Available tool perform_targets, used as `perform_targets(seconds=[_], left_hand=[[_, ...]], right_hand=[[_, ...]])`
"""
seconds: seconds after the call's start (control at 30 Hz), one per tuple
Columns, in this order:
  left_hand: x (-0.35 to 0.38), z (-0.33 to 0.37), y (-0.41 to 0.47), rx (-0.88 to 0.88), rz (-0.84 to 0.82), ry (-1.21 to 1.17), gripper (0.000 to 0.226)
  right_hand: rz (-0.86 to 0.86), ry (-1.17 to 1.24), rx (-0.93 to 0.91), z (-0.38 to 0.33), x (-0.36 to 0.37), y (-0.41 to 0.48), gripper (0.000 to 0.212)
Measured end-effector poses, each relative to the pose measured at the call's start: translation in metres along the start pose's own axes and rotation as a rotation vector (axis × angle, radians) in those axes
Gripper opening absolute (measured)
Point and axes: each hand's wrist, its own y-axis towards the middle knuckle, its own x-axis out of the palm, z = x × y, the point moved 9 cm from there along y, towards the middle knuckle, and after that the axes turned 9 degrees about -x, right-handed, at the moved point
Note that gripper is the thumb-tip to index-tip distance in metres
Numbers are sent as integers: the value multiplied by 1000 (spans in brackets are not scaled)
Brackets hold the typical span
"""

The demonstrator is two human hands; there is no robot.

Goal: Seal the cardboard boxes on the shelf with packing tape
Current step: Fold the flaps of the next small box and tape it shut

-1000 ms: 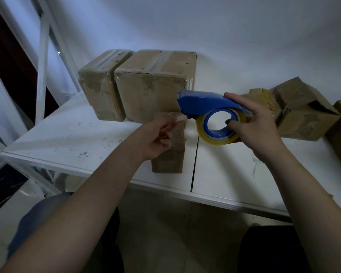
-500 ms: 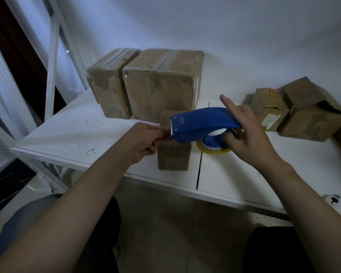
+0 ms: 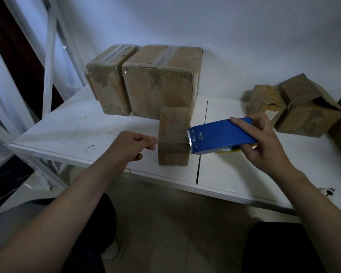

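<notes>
You dropped the tape dispenser [image 3: 220, 135] from where you had it raised a second ago, roll facing you; now it lay low and flat at the right edge of the small box [image 3: 174, 134], its toothed blade right against the box's upper corner. Your right hand [image 3: 264, 148] gripped the blue housing, fingers over the top and thumb beneath; the yellowish tape roll [image 3: 227, 151] only peeked out below. Your left hand [image 3: 133, 146] had left the blade and moved across to the box's left side, fingers curled, fingertips just beside the cardboard; whether it pinched a clear tape end, I could not tell. To my eye that meant a strip was being drawn across this box, whose top seam still showed as a dark open slit.

The small box stood upright near the front edge of the white shelf [image 3: 67, 131]; its cardboard was dull, scuffed and square-edged. Behind it the large box [image 3: 161, 81] and the narrow box [image 3: 110, 79] showed glossy tape bands over their tops and torn patches on their faces; well to the right the crumpled boxes [image 3: 311, 111] sagged, flaps gaping. The shelf surface was smooth, speckled with dark marks; the dispenser looked like hard plastic with a metal sawtooth edge.
</notes>
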Motion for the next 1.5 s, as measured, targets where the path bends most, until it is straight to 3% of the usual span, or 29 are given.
perform_targets(seconds=[0.53, 0.83, 1.23, 1.33, 1.4, 1.5], left_hand=[[-6, -10, 15, 97, 86, 25, 12], [3, -18, 28, 146, 105, 52, 10], [19, -15, 18, 289, 329, 388, 44], [31, -33, 29, 92, 140, 418, 62], [35, -35, 34, 67, 86, 376, 63], [25, -12, 30, 235, 275, 277, 51]], right_hand=[[-33, -59, -6, 9, 13, -6, 76], [-50, -25, 80, 21, 32, -14, 76], [-20, -15, 161, 22, 42, -19, 76], [-11, -10, 176, 23, 43, -20, 77], [-7, -9, 169, 21, 44, -21, 77], [-12, -7, 157, 19, 49, -20, 79]])
